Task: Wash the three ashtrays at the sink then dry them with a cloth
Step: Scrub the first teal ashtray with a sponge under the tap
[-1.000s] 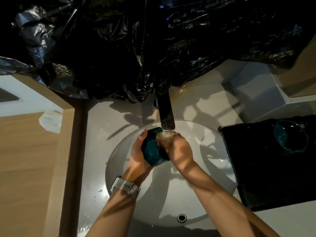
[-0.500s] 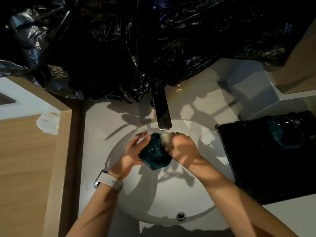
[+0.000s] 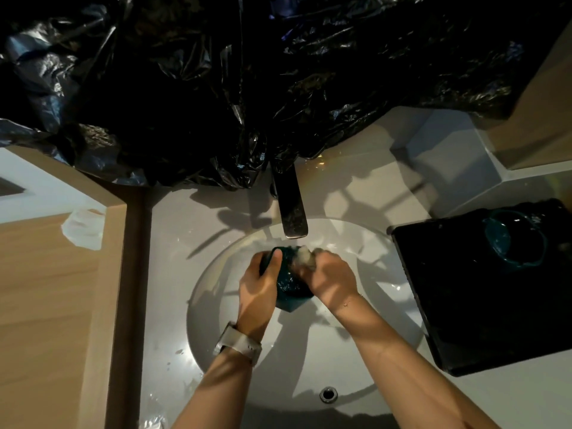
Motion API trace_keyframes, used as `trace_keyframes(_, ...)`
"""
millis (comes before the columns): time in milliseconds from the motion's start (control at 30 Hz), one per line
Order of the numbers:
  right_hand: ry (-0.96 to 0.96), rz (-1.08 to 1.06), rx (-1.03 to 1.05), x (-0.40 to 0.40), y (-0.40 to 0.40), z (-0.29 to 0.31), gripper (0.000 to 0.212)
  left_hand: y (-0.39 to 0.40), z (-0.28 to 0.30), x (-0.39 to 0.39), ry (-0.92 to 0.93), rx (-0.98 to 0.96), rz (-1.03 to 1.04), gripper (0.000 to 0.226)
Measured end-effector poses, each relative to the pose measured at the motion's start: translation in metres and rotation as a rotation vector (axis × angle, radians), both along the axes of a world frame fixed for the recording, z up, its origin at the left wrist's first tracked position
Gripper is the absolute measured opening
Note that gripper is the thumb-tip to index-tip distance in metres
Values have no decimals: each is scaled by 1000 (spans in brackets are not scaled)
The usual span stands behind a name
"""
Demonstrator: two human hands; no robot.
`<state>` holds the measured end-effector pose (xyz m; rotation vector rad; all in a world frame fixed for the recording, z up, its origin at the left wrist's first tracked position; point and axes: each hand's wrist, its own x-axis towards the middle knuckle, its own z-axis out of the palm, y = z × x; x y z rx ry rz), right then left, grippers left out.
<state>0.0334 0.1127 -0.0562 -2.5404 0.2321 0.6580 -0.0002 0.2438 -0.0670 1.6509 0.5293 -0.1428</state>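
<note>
A dark teal ashtray (image 3: 289, 286) is held over the white sink basin (image 3: 309, 360), just below the flat metal tap (image 3: 292, 212). My left hand (image 3: 258, 289) grips its left side, thumb over the rim. My right hand (image 3: 332, 278) presses a pale wet pad or sponge (image 3: 305, 257) against its upper right. A second teal ashtray (image 3: 513, 239) lies on a black tray (image 3: 483, 305) at the right of the basin. The third ashtray is not in view.
Crumpled black plastic sheeting (image 3: 247, 88) covers the wall area behind the tap. A wooden surface (image 3: 46, 305) with a white patch flanks the sink on the left. An overflow hole (image 3: 328, 394) sits at the basin's near rim. I wear a white watch (image 3: 238, 343) on the left wrist.
My left hand has closed back around the ashtray's left side after opening half a second ago. The ashtray has turned in my hands while the right hand keeps rubbing it.
</note>
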Motion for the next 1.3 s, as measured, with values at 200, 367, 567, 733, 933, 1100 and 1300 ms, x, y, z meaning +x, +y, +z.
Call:
trace_keyframes(200, -176, 79, -87, 7, 9, -1, 48, 5, 11, 9, -95, 53, -34, 32)
trace_keyframes(367, 117, -419, 451, -9, 13, -8, 45, -2, 8, 10, -74, 77, 62, 39)
trace_keyframes(567, -141, -280, 390, -7, -6, -7, 24, -9, 10, -7, 153, -312, 110, 25)
trace_keyframes(733, -161, 124, 355, 11, -24, -1, 38, 13, 18, 14, 279, -253, -239, 36)
trace_keyframes(933, -112, -252, 511, -6, -10, -8, 35, 6, 6, 24, 114, 95, -274, 52)
trace_keyframes(1100, -164, -504, 497, -45, 6, -24, 36, -2, -1, 13, 87, 116, -77, 43)
trace_keyframes(1300, -13, -484, 708, -14, 3, -14, 34, -5, -2, -1, 95, 42, 10, 31)
